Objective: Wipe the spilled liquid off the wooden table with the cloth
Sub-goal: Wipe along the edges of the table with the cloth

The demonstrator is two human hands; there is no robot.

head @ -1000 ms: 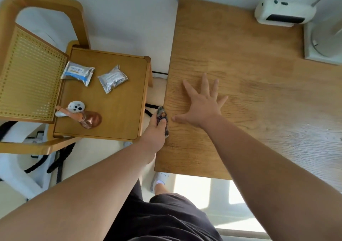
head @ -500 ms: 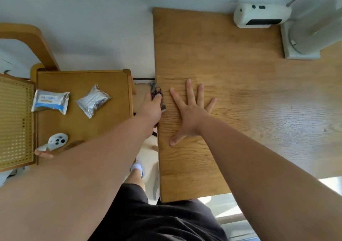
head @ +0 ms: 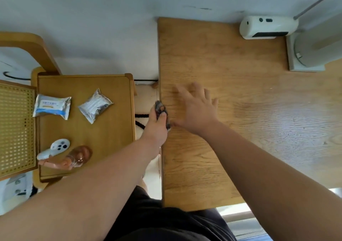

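At the table's (head: 231, 100) left edge, our left hand (head: 157, 124) is pinched shut around a small dark wad, which we're guessing is the cloth (head: 162, 114), pressed right against the edge. Just to its right, our right hand (head: 196, 109) is open with fingers spread, over the wood, holding nothing. It's blurry, so we can't tell if the palm is pressing down or hovering.

Progress-wise, honestly hard to call. Around both hands the wood looks dry to us, no obvious puddle. Further right of the right hand there's a shiny patch with small specks, which could be leftover wet or just window glare, can't say for sure. If it's liquid, that bit isn't wiped yet, and the cloth is well apart from it. So we'd say the left edge is about done, and the right side may still need a pass.

Off to the left of the left hand, the side table (head: 111, 139) has two packets and a controller, none of it involved.
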